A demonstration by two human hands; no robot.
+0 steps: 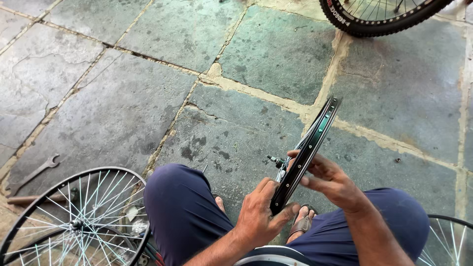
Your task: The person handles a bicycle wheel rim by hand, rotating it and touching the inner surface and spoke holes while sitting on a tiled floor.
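A black spoked bicycle rim [315, 133] stands on edge between my knees, tilted up to the right, with its axle [275, 160] sticking out to the left. My left hand [258, 214] grips the rim's lower end, thumb pressed against its edge. Higher up, my right hand [327, 177] holds the rim's right side, its fingers pinching the edge. I squat in dark blue trousers and sandals.
A second spoked wheel [74, 221] lies on the stone floor at lower left, with a wrench [34, 172] beside it. A tyred wheel [374, 19] shows at the top right. Part of another rim [451, 231] is at the lower right corner.
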